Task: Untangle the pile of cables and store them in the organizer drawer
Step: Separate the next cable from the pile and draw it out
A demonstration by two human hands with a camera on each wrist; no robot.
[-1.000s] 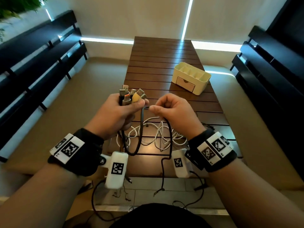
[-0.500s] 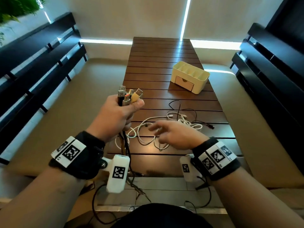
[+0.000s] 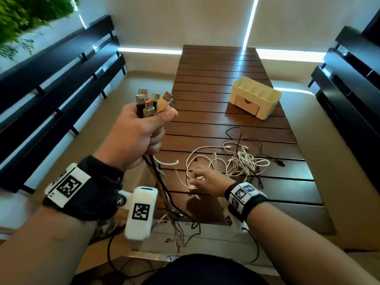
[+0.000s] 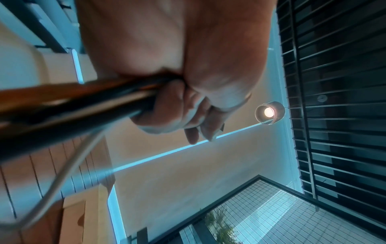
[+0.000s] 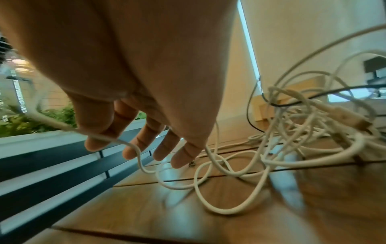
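My left hand (image 3: 141, 130) is raised and grips a bundle of USB plugs (image 3: 154, 101); their cables (image 3: 162, 192) hang down past the table's near edge. In the left wrist view the fist (image 4: 177, 99) clenches the dark cable bundle (image 4: 73, 102). My right hand (image 3: 202, 178) hovers low over the table with fingers spread, and a white cable (image 5: 133, 148) lies across its fingertips (image 5: 129, 153). A tangle of white and black cables (image 3: 244, 161) lies on the wooden table (image 3: 216, 64). The cream organizer (image 3: 256, 97) with its small drawer (image 3: 246, 104) shut stands at the far right.
Dark slatted benches (image 3: 51, 83) run along both sides of the table, with another bench (image 3: 353, 83) on the right. Green plants (image 3: 24, 15) show at the upper left. Thin wires from the wrist cameras (image 3: 141, 212) dangle at the near edge.
My right hand let go of the black cable it pinched beside the left hand, then dropped to the table over the white cables. My left hand rose slightly with the plugs.
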